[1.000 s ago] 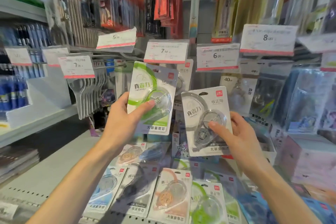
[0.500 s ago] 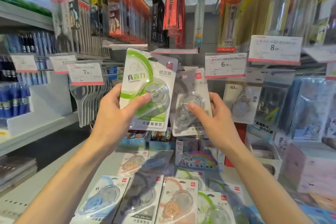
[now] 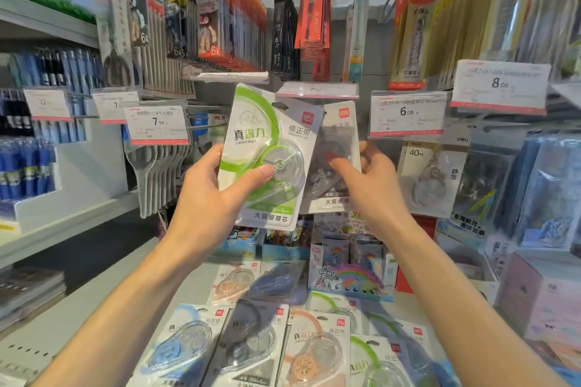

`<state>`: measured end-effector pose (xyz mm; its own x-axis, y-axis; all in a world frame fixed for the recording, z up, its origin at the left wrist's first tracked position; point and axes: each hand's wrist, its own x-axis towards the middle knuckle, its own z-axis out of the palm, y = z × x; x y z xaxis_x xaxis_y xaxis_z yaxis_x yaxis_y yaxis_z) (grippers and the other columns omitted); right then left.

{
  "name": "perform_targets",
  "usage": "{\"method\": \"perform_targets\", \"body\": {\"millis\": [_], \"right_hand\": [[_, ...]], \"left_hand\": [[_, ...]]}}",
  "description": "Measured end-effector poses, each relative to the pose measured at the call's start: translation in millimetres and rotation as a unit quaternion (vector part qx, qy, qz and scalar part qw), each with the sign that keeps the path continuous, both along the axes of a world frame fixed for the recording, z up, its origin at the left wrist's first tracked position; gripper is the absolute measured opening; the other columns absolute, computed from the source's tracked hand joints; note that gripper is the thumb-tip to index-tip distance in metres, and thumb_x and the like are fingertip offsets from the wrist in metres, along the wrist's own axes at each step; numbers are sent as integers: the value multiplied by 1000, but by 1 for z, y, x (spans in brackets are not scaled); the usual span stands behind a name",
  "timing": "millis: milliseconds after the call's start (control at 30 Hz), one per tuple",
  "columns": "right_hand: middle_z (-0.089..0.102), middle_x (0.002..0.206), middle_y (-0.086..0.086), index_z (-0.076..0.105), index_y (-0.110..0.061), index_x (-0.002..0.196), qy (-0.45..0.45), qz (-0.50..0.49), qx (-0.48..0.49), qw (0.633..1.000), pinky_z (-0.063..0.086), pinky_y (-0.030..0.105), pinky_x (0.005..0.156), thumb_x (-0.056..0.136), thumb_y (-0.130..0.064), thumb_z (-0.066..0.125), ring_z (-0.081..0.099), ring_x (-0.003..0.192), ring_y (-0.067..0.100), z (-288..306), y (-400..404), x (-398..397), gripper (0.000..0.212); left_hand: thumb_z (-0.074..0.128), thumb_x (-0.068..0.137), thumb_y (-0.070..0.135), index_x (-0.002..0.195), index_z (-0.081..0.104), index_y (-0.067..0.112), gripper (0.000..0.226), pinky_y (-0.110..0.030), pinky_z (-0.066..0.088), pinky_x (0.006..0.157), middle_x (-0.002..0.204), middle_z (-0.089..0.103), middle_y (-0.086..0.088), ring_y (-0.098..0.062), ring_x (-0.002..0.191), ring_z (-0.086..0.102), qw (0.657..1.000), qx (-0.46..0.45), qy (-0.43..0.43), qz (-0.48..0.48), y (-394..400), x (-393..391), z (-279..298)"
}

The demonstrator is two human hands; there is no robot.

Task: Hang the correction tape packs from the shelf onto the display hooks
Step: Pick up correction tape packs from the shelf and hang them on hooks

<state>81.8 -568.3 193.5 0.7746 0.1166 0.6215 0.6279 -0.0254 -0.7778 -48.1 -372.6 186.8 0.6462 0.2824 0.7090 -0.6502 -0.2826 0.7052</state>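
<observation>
Shelf (image 3: 103, 302) space below the person's arms carried loose correction tape packs lying flat: a blue pack (image 3: 179, 345), a black pack (image 3: 251, 342), an orange pack (image 3: 314, 355) and another green one (image 3: 374, 361), cut off at the bottom edge. Behind them stood a rainbow-printed box (image 3: 349, 280). The left hand (image 3: 207, 198) was closed around a green pack (image 3: 270, 157), thumb pressed on its clear blister, holding it upright before the hooks. The right hand (image 3: 374, 185) pinched a grey pack (image 3: 336, 160), partly hidden behind the green one and blurred. Whether its hole sat on a hook I could not tell. A 6.00 price tag (image 3: 408, 115) hung just to the right.
</observation>
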Motion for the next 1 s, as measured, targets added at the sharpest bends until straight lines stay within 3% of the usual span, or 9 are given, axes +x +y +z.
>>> {"method": "perform_targets", "body": {"millis": [167,233,367,467,567,667,800,900,1000], "right_hand": [[78,82,-14,66,-28,106,59,11,14,998,50,13,61,82,-48,82,70,72,-1,-4,4,11,36],[78,87,-5,67,-26,105,78,9,30,996,49,22,69,79,-49,85,73,81,6,-3,5,16,39],[64,61,-15,69,-26,99,79,7,46,996,51,32,74,75,-52,84,65,67,0,-7,7,16,39],[75,82,-8,70,-25,107,78,-3,62,995,55,36,80,75,-56,82,71,82,11,-9,5,12,47],[75,96,-3,67,-20,115,67,-32,64,995,49,24,68,78,-63,80,69,84,9,-8,2,14,58],[68,80,-8,64,-29,95,67,-53,35,996,44,9,49,79,-62,79,61,60,-3,-9,6,20,40],[53,53,-15,58,-18,82,91,-56,19,994,35,9,40,82,-59,78,45,42,-3,-15,17,30,45],[46,53,-11,52,-17,82,105,-65,-34,992,38,23,50,85,-69,68,44,48,5,-20,19,33,54],[57,65,-6,63,-18,100,120,-45,-47,991,46,30,63,86,-70,66,53,57,7,-25,13,29,54]], "left_hand": [[78,76,39,111,69,33,37,-28,61,85,110,79,16,-6,101,75,1000,7,14,8,2,2,-2],[78,75,41,111,69,34,38,-32,59,87,110,79,16,-6,101,75,1000,9,19,9,2,4,-3],[79,78,38,113,69,32,37,-34,58,88,110,79,16,-6,101,75,1000,6,18,11,6,5,-3],[78,79,37,115,68,33,37,-32,59,88,112,78,15,-6,102,75,1000,2,13,5,7,7,-3],[79,81,36,114,68,34,35,-27,62,85,112,78,16,-6,102,75,1000,6,7,0,8,8,-2],[79,87,29,113,68,35,30,-22,60,86,112,78,16,-6,103,75,1000,8,5,-4,10,11,-2],[80,87,28,114,69,34,29,-27,61,85,112,78,15,-7,102,75,1000,8,14,-6,9,14,-5],[82,85,31,114,70,34,31,-34,57,88,113,78,14,-8,103,75,1000,7,21,-8,9,16,-7],[81,78,42,109,70,39,33,-33,57,87,111,78,16,-6,102,75,999,5,30,-10,10,16,-10]]}}
